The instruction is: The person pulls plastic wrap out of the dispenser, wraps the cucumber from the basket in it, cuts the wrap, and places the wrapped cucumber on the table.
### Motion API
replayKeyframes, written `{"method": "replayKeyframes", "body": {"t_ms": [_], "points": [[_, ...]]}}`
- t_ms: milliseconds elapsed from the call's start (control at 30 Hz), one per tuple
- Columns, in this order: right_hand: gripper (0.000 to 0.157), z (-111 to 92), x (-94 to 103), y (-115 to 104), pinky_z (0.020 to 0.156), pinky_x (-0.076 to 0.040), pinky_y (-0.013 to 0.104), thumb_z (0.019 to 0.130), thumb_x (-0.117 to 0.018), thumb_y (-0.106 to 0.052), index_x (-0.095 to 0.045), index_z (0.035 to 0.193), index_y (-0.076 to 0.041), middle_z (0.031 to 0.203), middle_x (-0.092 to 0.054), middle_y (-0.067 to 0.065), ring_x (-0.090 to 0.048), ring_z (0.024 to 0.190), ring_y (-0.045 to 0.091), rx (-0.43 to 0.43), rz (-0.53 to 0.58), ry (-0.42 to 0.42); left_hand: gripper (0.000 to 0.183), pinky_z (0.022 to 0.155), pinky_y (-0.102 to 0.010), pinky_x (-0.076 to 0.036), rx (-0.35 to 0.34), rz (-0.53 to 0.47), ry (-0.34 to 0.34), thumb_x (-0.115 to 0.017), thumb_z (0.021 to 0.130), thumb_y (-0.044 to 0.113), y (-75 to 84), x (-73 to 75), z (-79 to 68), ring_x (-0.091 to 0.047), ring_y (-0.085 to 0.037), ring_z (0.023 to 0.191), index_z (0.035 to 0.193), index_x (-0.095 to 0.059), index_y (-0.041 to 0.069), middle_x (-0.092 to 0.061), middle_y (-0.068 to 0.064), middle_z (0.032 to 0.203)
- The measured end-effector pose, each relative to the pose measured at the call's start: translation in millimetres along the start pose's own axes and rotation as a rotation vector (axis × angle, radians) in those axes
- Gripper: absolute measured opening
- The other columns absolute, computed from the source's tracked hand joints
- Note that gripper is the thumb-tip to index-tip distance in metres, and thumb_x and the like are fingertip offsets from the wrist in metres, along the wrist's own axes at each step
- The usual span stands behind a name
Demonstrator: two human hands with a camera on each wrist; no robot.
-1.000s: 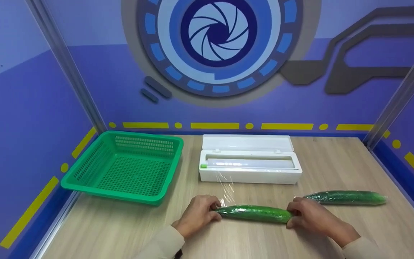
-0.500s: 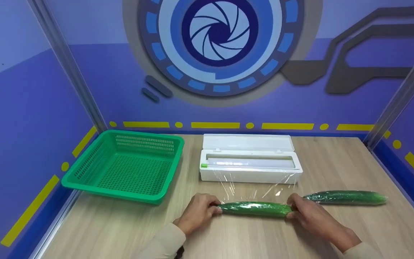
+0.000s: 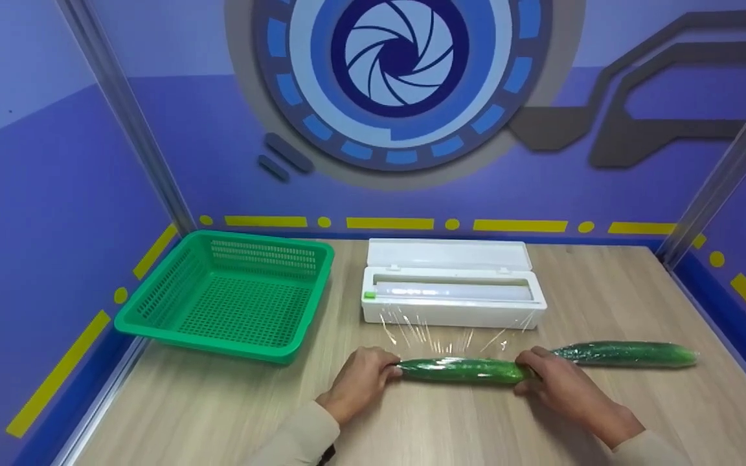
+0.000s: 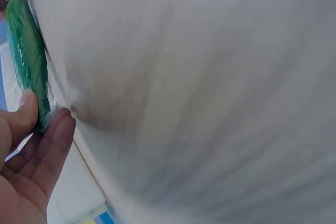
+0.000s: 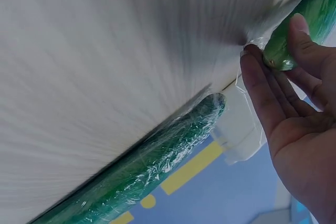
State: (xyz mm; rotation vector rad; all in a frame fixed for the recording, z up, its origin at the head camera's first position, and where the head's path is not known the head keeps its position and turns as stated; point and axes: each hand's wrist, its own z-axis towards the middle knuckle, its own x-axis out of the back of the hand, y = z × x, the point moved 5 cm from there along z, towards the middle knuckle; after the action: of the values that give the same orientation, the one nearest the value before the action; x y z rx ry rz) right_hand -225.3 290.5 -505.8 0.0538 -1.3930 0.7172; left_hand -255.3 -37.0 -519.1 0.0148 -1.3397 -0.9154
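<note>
A cucumber [image 3: 460, 370] with cling film on it lies crosswise on the table in front of the white box. At its left tip my left hand [image 3: 361, 382] pinches it between thumb and fingers; the left wrist view shows the thumb on the cucumber's [image 4: 29, 51] near end. My right hand [image 3: 564, 388] holds the other end, its thumb on the cucumber [image 5: 310, 17] in the right wrist view. Creased clear cling film [image 3: 434, 336] stretches from the cling film box [image 3: 454, 314] to the cucumber. The roll [image 3: 451, 291] shows inside the box, whose lid stands raised.
Just beyond my right hand lies a second cucumber [image 3: 635, 354], wrapped in film. A green plastic basket [image 3: 217, 349] stands at the back left with nothing in it. Blue-purple panels [image 3: 412, 194] enclose the table [image 3: 451, 433] at the back and sides.
Both hands have moved the cucumber slightly away from me, toward the box. More creases and glints show across the film between them. The second cucumber and the basket stay put.
</note>
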Motion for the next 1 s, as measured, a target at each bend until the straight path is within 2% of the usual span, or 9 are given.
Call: {"method": "replayKeyframes", "body": {"t_ms": [100,167,300,433,533,667,767,900,1000], "points": [[0.024,-0.1,-1.7,3.1,0.07,-0.054,0.037,0.087,-0.086,-0.02,-0.072,0.106,-0.012,0.097,-0.055,-0.009,-0.055,0.081,0.007,0.018,-0.005,0.006,0.014,0.069,-0.026,-0.055,-0.018,0.067,0.009,-0.078,0.097,0.016,3.2,-0.3,-0.7,-0.062,-0.005,0.08,0.107,-0.082,0.006,-0.069,0.001,0.09],[0.025,-0.1,-2.8,5.4,0.069,-0.052,0.037,0.088,-0.085,-0.02,-0.074,0.108,-0.009,0.097,-0.054,-0.009,-0.053,0.081,0.007,0.018,-0.009,0.005,0.018,0.072,-0.027,-0.053,-0.037,0.103,0.012,-0.08,0.096,0.02,5.0,-0.3,-0.5,-0.058,-0.007,0.083,0.108,-0.08,0.006,-0.063,0.001,0.095],[0.03,0.0,-3.6,9.2,0.067,-0.049,0.036,0.089,-0.085,-0.018,-0.076,0.112,-0.002,0.095,-0.051,-0.009,-0.048,0.079,0.005,0.023,-0.009,0.027,0.026,0.077,-0.028,-0.051,-0.078,0.169,0.021,-0.087,0.088,0.027,7.8,1.4,2.5,-0.051,-0.011,0.089,0.103,-0.08,0.007,-0.054,0.002,0.101],[0.034,2.0,-2.9,9.0,0.064,-0.046,0.034,0.088,-0.085,-0.017,-0.077,0.113,0.005,0.092,-0.05,-0.008,-0.046,0.076,0.005,0.076,-0.007,0.053,0.024,0.072,-0.025,-0.049,-0.1,0.21,0.031,-0.086,0.082,0.028,7.4,3.8,7.9,-0.05,-0.01,0.081,0.097,-0.083,0.009,-0.054,0.004,0.092],[0.035,5.2,-2.7,9.1,0.064,-0.048,0.035,0.088,-0.086,-0.017,-0.076,0.113,0.006,0.09,-0.052,-0.007,-0.048,0.075,0.007,0.073,-0.012,0.024,0.025,0.069,-0.024,-0.051,-0.111,0.198,0.027,-0.085,0.081,0.026,5.9,4.3,11.3,-0.055,-0.008,0.077,0.099,-0.084,0.009,-0.058,0.003,0.087],[0.035,10.2,-2.3,13.1,0.074,-0.056,0.042,0.09,-0.083,-0.014,-0.069,0.117,0.004,0.095,-0.065,-0.002,-0.061,0.083,0.014,-0.038,0.042,-0.03,0.026,0.074,-0.025,-0.056,-0.111,0.127,0.048,-0.087,0.083,0.018,1.7,4.5,14.8,-0.068,-0.011,0.085,0.104,-0.08,0.003,-0.07,-0.002,0.093],[0.026,14.0,-1.9,15.8,0.075,-0.056,0.042,0.094,-0.08,-0.011,-0.063,0.113,-0.004,0.094,-0.067,-0.001,-0.063,0.084,0.015,-0.089,0.087,-0.039,0.021,0.075,-0.028,-0.058,-0.095,0.084,0.075,-0.088,0.084,0.012,-3.0,4.3,17.7,-0.071,-0.012,0.087,0.099,-0.075,0.004,-0.075,-0.003,0.094],[0.015,18.6,-0.3,14.7,0.07,-0.052,0.035,0.098,-0.074,-0.006,-0.062,0.105,-0.01,0.09,-0.061,-0.008,-0.055,0.08,0.007,-0.05,0.066,-0.031,0.013,0.072,-0.029,-0.057,-0.097,0.081,0.098,-0.086,0.086,0.011,-7.0,2.9,20.9,-0.071,-0.011,0.082,0.093,-0.075,0.007,-0.076,0.0,0.089],[0.013,20.5,0.8,13.3,0.072,-0.054,0.036,0.098,-0.074,-0.006,-0.063,0.105,-0.01,0.091,-0.062,-0.01,-0.057,0.082,0.006,-0.028,0.047,-0.021,0.01,0.073,-0.029,-0.058,-0.103,0.075,0.11,-0.084,0.087,0.01,-9.2,2.0,21.7,-0.073,-0.011,0.083,0.095,-0.078,0.006,-0.078,0.0,0.091]]}}
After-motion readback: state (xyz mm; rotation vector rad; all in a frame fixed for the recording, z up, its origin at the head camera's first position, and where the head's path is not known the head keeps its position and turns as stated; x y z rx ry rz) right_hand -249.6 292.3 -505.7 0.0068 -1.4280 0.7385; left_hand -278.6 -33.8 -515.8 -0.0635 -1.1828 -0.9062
